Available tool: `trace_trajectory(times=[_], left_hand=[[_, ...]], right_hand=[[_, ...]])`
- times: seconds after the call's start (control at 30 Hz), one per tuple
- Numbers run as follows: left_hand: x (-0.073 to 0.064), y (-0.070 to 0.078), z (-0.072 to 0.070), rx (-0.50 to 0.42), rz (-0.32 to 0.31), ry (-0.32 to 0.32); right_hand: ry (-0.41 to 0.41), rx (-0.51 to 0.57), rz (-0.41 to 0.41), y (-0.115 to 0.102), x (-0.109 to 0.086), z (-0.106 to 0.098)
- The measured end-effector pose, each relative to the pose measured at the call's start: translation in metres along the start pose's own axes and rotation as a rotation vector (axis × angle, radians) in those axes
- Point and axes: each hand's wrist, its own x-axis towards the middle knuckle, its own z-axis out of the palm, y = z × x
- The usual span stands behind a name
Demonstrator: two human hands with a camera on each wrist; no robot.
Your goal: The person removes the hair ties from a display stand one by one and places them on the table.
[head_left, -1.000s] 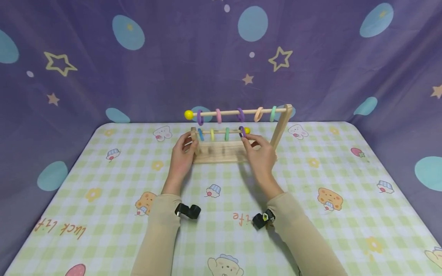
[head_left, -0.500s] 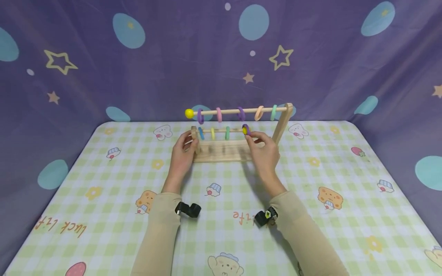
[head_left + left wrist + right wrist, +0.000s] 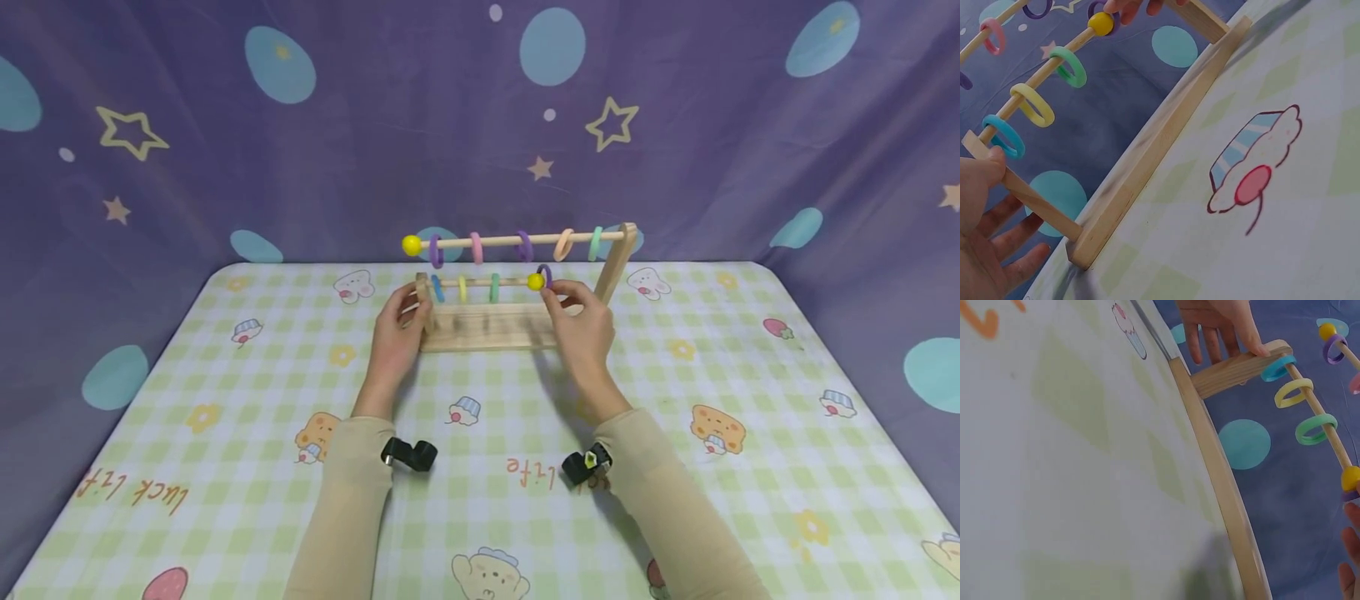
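Wooden ring rack [image 3: 491, 327]: stands on the counter [image 3: 225, 400] near its far edge, long base parallel to the purple backdrop [image 3: 300, 150].

Lower rod [image 3: 483, 283]: carries a blue ring [image 3: 437, 288], a yellow ring [image 3: 462, 288] and a green ring [image 3: 493, 287]; a yellow ball [image 3: 535, 282] caps its free right end.

Purple ring [image 3: 545, 274]: off the lower rod, just beyond the yellow ball, pinched between the fingertips of the right hand [image 3: 581, 327].

Upper rod [image 3: 517, 241]: fixed to the tall right post [image 3: 615, 262], capped on the left by a second yellow ball [image 3: 410, 245]; five rings hang on it, purple, pink, purple, orange and green from left to right.

Left hand [image 3: 397, 333]: grips the short left post [image 3: 422, 296] of the rack, thumb at its top, fingers curled behind it.

Hands: apart, one at each end of the lower rod.

Counter cover: green-checked cloth printed with bears, cupcakes and flowers.

Sleeves: beige, a small black camera at each wrist.
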Motion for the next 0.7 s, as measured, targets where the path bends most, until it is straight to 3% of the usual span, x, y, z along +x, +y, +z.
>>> trace_trajectory(times=[0.33,0.7], left_hand=[[0.001,0.0,0.0,-0.003,0.017,0.0],[0.0,0.0,0.0,0.01,0.001,-0.003]], right_hand=[[-0.101,-0.027,-0.011,0.003,0.006,-0.007],[-0.145,-0.048,0.023,0.008,0.006,-0.015]])
